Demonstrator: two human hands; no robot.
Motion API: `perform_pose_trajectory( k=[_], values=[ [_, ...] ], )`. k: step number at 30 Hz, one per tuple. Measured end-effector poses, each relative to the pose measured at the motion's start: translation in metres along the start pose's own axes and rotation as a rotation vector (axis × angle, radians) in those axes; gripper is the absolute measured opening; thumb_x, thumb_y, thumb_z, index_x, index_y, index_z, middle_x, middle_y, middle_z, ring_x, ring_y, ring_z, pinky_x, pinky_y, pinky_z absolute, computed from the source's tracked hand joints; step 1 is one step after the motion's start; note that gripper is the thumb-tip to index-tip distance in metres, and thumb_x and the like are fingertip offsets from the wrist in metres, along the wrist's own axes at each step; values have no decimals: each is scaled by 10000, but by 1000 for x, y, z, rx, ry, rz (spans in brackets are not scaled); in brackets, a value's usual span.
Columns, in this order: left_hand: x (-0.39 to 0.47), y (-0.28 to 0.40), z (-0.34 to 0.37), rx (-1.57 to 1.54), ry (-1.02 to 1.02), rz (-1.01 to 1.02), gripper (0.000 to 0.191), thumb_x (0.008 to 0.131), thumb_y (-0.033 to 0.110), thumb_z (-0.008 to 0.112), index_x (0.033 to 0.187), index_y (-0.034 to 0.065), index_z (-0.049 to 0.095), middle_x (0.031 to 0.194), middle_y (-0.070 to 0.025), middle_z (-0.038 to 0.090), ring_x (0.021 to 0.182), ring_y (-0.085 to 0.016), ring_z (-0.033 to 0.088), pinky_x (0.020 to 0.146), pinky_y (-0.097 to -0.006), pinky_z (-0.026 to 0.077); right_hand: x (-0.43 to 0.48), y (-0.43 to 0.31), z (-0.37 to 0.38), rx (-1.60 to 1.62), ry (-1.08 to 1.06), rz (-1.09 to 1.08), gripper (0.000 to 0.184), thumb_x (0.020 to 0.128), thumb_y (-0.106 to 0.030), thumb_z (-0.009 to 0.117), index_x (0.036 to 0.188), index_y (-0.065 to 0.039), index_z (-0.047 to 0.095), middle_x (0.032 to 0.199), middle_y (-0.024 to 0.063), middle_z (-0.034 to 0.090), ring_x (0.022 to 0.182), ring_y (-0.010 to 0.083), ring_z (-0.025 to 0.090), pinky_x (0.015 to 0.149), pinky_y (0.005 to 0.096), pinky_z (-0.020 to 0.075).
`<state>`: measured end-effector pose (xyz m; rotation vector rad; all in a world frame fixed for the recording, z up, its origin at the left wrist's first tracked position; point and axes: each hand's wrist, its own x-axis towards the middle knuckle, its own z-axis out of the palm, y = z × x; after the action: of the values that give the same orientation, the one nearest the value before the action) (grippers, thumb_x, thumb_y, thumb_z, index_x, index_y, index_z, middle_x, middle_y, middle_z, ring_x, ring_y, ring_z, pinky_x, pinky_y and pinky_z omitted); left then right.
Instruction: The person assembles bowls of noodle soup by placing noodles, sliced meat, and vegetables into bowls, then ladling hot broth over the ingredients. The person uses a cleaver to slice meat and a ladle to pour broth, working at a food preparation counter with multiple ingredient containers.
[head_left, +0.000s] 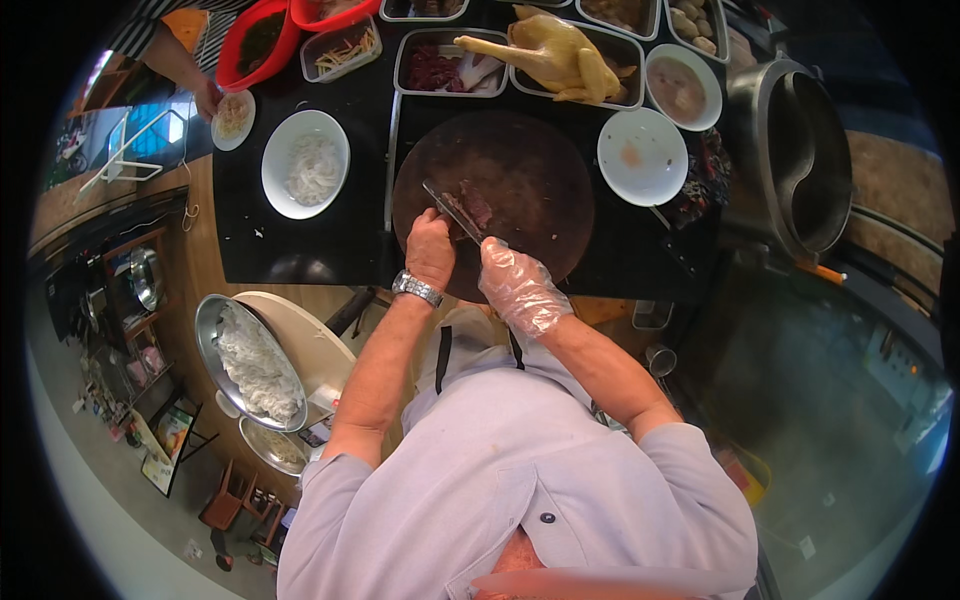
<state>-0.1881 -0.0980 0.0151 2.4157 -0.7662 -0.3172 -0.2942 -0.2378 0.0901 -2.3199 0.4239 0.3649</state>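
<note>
My right hand (523, 285), in a clear plastic glove, grips a knife (454, 213) whose blade appears nearly edge-on. The blade slants across a round wooden chopping board (540, 172). Dark reddish meat slices (476, 204) lie along the right side of the blade. On the other side, my bare left hand (430, 251), with a metal watch at the wrist, curls its fingers over the meat close to the blade. Its fingertips and what they press on are partly hidden.
Beyond the board stand trays with a whole plucked chicken (559, 56) and red meat (435, 73). White bowls (643, 159) (271, 165) flank it. A large divided metal pot (795, 157) is at right. Another person's hand (207, 100) touches a small dish (234, 120).
</note>
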Motion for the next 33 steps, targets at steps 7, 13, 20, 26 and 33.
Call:
perform_pose_trajectory(
  k=[7, 13, 20, 26, 33],
  values=[
    [0, -2, 0, 12, -2, -14, 160, 811, -12, 642, 936, 47, 723, 895, -156, 640, 901, -393, 637, 788, -475, 545, -20, 10, 1, -110, -135, 11, 94, 945, -60, 536, 994, 20, 532, 762, 235, 699, 763, 422, 735, 655, 480, 617],
    [-2, 3, -3, 53, -13, -53, 107, 809, 3, 676, 895, 35, 732, 863, -164, 643, 867, -393, 646, 759, -472, 547, 52, 7, 40, 25, 6, 73, 100, 929, -67, 538, 992, -9, 591, 814, 269, 710, 779, 427, 729, 673, 516, 601],
    [-1, 5, -2, -50, 55, -55, 141, 832, 13, 706, 960, 27, 764, 868, -172, 687, 839, -372, 674, 739, -450, 546, 53, -2, 14, 74, 135, 78, 107, 938, -84, 533, 994, -12, 589, 809, 266, 708, 779, 448, 719, 686, 522, 597],
    [-3, -3, 2, -52, 39, -32, 151, 834, 3, 700, 970, 41, 754, 904, -183, 706, 875, -380, 679, 764, -450, 553, -5, 0, -14, -66, -92, 57, 104, 945, -84, 526, 986, -7, 583, 796, 257, 707, 795, 446, 723, 715, 538, 601],
    [-3, -8, 1, -63, 6, -14, 176, 814, -50, 607, 932, 23, 715, 902, -196, 659, 894, -414, 655, 773, -480, 546, -14, -3, -25, -38, -238, 146, 120, 951, -70, 499, 995, 5, 582, 840, 284, 704, 852, 475, 716, 756, 559, 588]
  ],
)
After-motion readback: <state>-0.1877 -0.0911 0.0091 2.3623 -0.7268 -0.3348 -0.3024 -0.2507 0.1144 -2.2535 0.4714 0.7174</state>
